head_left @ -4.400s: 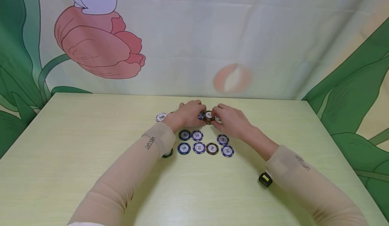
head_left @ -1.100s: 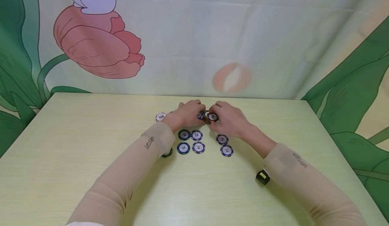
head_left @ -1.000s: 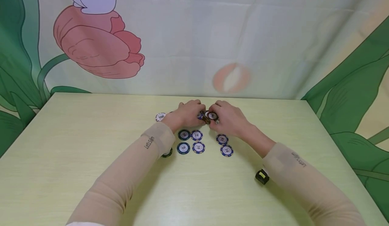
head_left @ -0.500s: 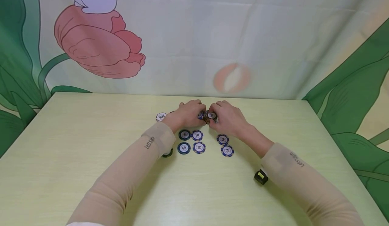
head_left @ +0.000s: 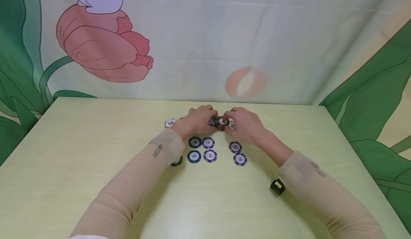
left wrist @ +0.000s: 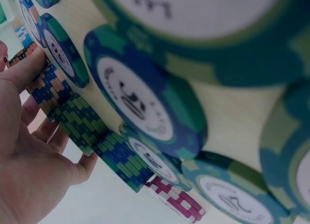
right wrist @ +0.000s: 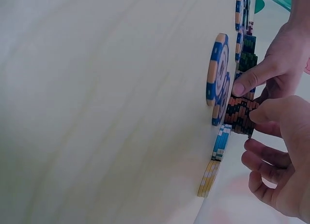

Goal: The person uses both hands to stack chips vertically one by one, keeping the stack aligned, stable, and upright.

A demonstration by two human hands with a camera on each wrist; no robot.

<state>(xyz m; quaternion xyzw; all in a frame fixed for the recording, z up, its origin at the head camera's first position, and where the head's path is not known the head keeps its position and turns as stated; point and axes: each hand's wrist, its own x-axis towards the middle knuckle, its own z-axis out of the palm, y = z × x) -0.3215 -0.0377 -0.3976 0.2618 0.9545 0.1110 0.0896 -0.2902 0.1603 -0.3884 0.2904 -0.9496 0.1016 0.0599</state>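
Poker chips stand in a row of stacks near the table's far edge. My left hand [head_left: 200, 120] curls over the row, its thumb on the near side of a blue stack [left wrist: 51, 88] and its fingers behind the row. A green stack [left wrist: 80, 122] and a blue-green stack [left wrist: 123, 158] stand beside it. At the row's right part, my right hand [head_left: 245, 125] pinches the black-and-orange stack [right wrist: 238, 112] between thumb and forefinger, its other fingers loosely bent. A light blue stack [right wrist: 222, 142] and a yellow stack [right wrist: 207, 179] stand farther right.
Loose chips lie flat in front of the row, among them a blue 10 chip [head_left: 240, 159] and a dark blue 50 chip [head_left: 194, 156]. White 500 chips [head_left: 170, 123] stand at the row's left end. A small black object [head_left: 277, 187] sits by the right sleeve.
The 100 chip that lay among the loose chips was lifted by my right hand and brought to the black-and-orange stack. It now sits on top. My left hand has stayed in place.
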